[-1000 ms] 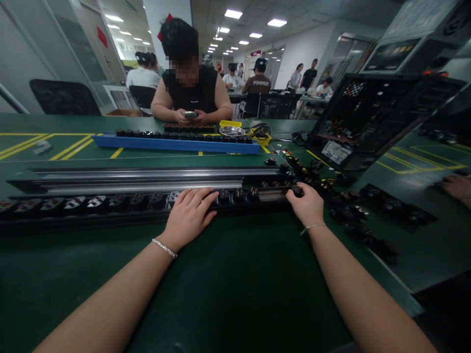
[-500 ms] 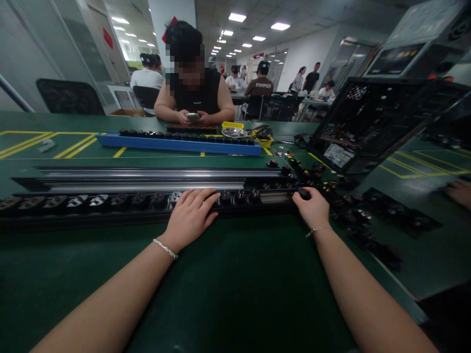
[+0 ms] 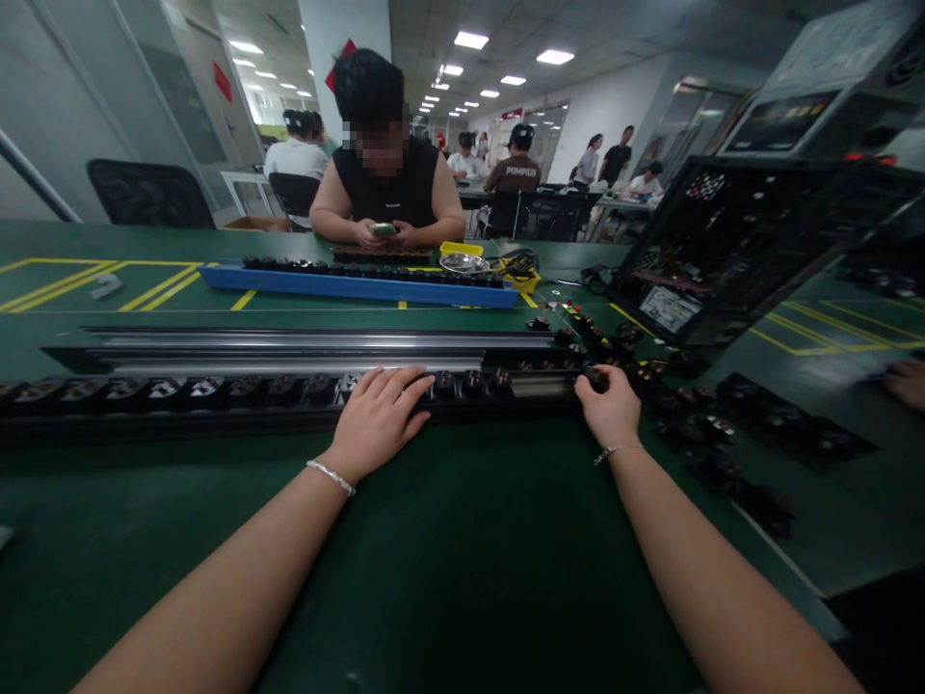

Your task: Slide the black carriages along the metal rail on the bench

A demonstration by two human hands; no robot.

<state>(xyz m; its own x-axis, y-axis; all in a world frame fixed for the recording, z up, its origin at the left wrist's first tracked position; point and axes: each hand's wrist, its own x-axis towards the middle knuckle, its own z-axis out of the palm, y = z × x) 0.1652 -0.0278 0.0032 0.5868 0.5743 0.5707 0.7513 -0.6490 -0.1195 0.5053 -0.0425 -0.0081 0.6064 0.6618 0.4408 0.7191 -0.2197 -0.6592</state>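
Note:
A long black rail point(image 3: 238, 420) lies across the green table, with a row of black socket modules point(image 3: 283, 389) along it. Over the rail's middle is my left hand point(image 3: 377, 414), fingers draped across the top and thumb at the near side. Just right of it sit several more modules, followed by a bare stretch of channel point(image 3: 541, 386). At the rail's right end my right hand point(image 3: 611, 405) pinches a small black socket module point(image 3: 596, 379) between thumb and fingers. My fingers partly cover that module, and whether it sits in the channel cannot be seen.
Behind the rail lie metallic channels point(image 3: 303, 339) and a blue rail point(image 3: 347, 285) with modules. Loose modules point(image 3: 698, 424) are scattered at right, near an open computer case point(image 3: 723, 260). Across the table a person point(image 3: 386, 164) holds a phone point(image 3: 383, 229). Another person's hand point(image 3: 907, 381) is at far right.
The view has shifted slightly. My left hand keeps its place on the rail. My right hand has moved very slightly left, still pinching the module.

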